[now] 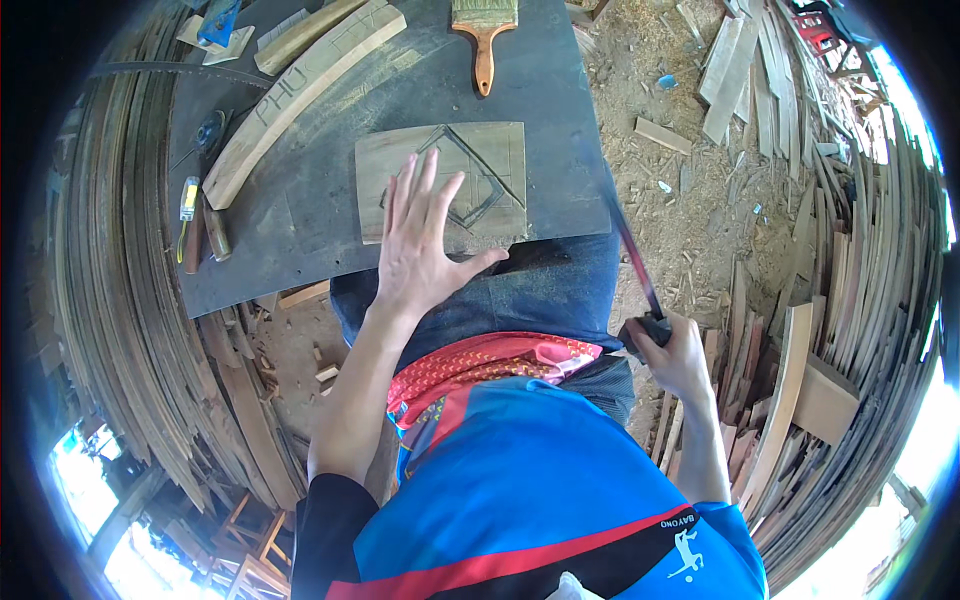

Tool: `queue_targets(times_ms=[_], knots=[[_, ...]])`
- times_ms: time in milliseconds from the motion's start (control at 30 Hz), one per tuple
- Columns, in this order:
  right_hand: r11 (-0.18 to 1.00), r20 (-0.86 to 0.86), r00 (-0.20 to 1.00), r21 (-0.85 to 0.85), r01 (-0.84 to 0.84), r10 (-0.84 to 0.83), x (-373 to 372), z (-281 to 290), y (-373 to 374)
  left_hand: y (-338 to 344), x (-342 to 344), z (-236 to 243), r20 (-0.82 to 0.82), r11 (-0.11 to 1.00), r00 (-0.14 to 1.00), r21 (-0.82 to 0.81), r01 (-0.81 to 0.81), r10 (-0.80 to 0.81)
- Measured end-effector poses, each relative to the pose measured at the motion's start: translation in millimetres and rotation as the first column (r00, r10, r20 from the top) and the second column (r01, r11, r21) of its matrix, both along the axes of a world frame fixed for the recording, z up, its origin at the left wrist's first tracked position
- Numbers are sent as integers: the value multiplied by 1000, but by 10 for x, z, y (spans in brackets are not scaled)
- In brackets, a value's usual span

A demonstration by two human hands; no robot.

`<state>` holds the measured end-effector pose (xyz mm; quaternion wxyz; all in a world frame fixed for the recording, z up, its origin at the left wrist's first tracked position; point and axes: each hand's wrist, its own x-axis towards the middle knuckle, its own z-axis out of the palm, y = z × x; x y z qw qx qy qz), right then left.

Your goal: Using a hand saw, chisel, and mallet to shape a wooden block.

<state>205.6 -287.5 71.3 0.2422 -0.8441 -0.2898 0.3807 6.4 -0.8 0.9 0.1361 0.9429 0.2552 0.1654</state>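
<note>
Left hand (415, 252) spread open over marked board (476, 182); right hand (681, 357), well apart, grips long tool (638, 262). Probably positioning; next needs steady board.

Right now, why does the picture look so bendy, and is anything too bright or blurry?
Head view: wood strips at left bend near the rim, fisheye-style; head view: glare whitens patches at lower left and far right; head view: the long thin tool in the right hand blurs toward its far end, while the left hand looks clearer.
</note>
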Motion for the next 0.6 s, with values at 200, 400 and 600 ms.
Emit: queue_targets(times_ms=[200, 400, 600], knots=[[995, 4, 995, 12, 100, -100, 43, -74, -8, 386, 312, 8, -49, 999, 998, 3, 41, -41], [1000, 1, 1000, -19, 19, -19, -54, -133, 20, 841, 244, 24, -201, 998, 978, -54, 38, -48], [982, -51, 996, -175, -76, 68, -81, -119, 112, 718, 124, 165, -95, 983, 979, 8, 182, -180]])
